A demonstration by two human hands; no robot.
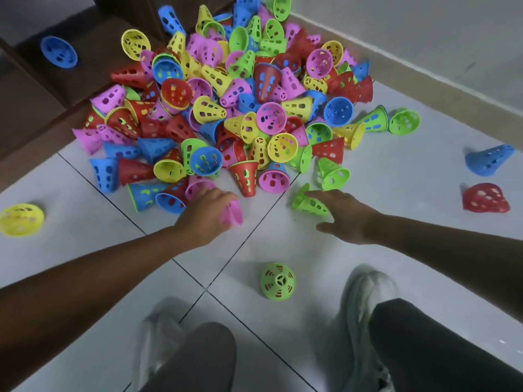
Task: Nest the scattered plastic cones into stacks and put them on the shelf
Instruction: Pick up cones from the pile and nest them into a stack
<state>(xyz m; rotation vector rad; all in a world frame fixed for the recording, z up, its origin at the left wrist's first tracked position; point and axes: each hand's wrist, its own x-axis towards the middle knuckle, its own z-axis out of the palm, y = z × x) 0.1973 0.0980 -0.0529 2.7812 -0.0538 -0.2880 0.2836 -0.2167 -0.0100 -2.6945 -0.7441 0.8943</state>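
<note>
A big heap of perforated plastic cones (243, 108) in red, blue, yellow, green and pink lies on the white tiled floor against a dark wooden shelf (36, 103). My left hand (206, 213) grips a pink cone (232, 213) at the heap's near edge. My right hand (343, 215) reaches with fingers spread and touches a green cone (307, 202) lying on its side. One blue cone (59, 51) rests on the shelf.
Stray cones lie apart from the heap: yellow (21, 219) at far left, green (278, 281) by my feet, blue (488, 160) and red (485, 198) at right. My shoes (365, 301) and knees fill the bottom. A wall skirting (424, 77) runs behind.
</note>
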